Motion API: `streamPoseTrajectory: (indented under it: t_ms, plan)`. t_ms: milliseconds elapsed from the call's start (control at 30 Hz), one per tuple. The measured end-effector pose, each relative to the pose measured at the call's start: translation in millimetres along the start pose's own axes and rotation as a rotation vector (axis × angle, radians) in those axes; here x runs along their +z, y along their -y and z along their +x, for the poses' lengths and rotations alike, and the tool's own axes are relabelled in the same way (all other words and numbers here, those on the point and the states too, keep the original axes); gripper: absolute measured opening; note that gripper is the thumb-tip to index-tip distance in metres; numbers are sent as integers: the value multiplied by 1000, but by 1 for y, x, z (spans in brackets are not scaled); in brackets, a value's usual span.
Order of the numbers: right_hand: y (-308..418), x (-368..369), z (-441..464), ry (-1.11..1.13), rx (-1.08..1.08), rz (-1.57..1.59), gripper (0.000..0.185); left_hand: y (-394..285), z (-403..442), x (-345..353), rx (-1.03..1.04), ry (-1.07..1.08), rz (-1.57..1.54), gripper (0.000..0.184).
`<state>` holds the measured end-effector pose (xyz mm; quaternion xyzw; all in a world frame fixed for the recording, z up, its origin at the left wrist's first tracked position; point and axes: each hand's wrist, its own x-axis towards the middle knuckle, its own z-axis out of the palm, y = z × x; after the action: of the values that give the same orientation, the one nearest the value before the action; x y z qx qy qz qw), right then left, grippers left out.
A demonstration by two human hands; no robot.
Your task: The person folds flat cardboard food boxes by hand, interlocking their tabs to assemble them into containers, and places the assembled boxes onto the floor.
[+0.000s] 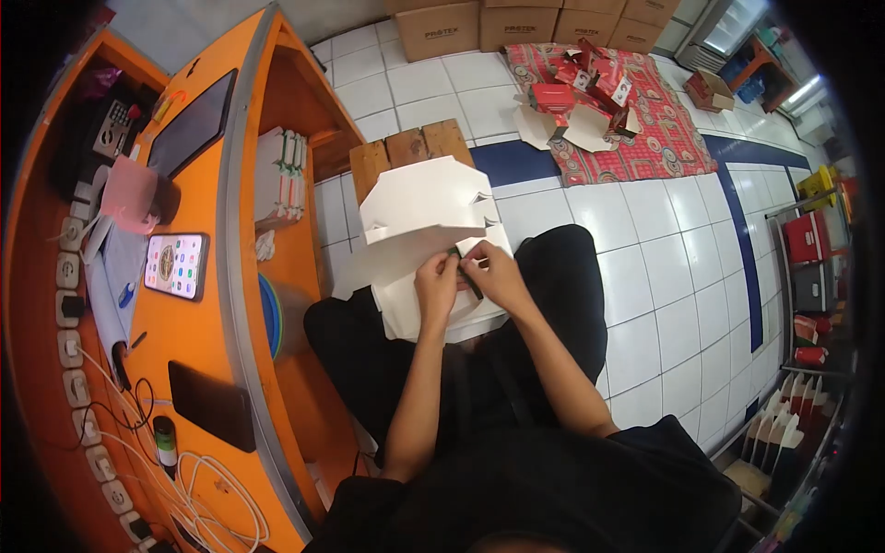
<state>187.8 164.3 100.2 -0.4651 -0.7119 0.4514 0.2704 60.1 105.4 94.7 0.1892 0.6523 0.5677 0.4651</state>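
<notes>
A white cardboard box stands open in front of my lap, its slotted lid raised away from me. My left hand is at the box's open inside, fingers pinched together. Beside it, almost touching, my right hand has its thumb and fingers closed too. Between the two hands is a small dark strip-like item, held at the fingertips; its exact form is too small to tell. Part of the box's inside is hidden behind my hands.
An orange desk on the left carries a phone, a tablet and cables. Behind the box is a wooden stool. Red boxes lie on a patterned mat; cartons line the back.
</notes>
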Motion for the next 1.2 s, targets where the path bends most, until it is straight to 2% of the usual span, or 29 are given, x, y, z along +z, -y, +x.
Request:
streamPoseTrajectory:
  t_ms: [67,133,167,200,267,300,367,433,467,500,567,600,667,700,733,833,900,933,1000,1033,1067,1133,1200]
  plan:
    - [-11,14,-4,116,245,403,48,-2,-1,-5,19,54,-10,33]
    - [23,-8,-9,324,485,570,59,-36,-20,-10,-6,123,32,40]
    - [13,-9,-5,377,530,447,58,-46,-27,-14,43,65,125,44]
    - [-2,-15,9,436,469,276,55,-57,-34,-20,90,4,219,48]
    - [-18,-59,40,395,252,218,48,-101,-57,-35,126,-26,161,46]
    - [-30,-80,74,221,252,234,44,-108,-61,-47,172,-38,113,45]
    - [-29,-157,140,-232,129,439,45,-116,-66,-69,232,-106,28,41]
    - [37,-189,135,-436,241,540,79,-106,-54,-83,274,-180,26,40]
    - [46,-190,138,-511,240,422,106,-96,-50,-91,327,-247,28,38]
    - [25,-182,135,-359,187,334,106,-90,-45,-93,302,-294,96,37]
    - [-2,-140,108,-192,267,88,96,-60,-34,-107,221,-406,560,47]
    - [-28,-106,82,-217,194,-192,92,-40,-26,-112,191,-455,793,54]
    - [-39,-55,27,-60,229,-361,85,-1,-19,-110,113,-464,861,57]
    - [-39,-38,6,-2,268,-342,84,9,-21,-111,44,-451,947,61]
    - [-35,-23,-10,1,264,-340,83,4,-26,-111,-85,-269,892,75]
    - [-23,-4,-34,-117,217,-341,80,15,-39,-96,-50,-260,847,76]
    - [-19,-2,-33,-239,77,-352,73,29,-42,-89,228,-408,982,75]
    - [-16,-3,-31,-256,79,-359,73,30,-44,-87,241,-394,976,75]
    - [-6,-7,-32,-241,18,-356,67,26,-49,-78,407,-429,1171,69]
    - [3,-9,-31,-207,44,-357,63,13,-54,-71,422,-373,1055,60]
    - [7,-10,-30,-213,44,-363,63,4,-54,-67,426,-368,1050,60]
    - [12,-7,-30,-124,58,-135,62,-3,-55,-66,380,-221,801,58]
    - [8,-3,-32,-152,75,-99,60,-1,-49,-65,407,-284,728,60]
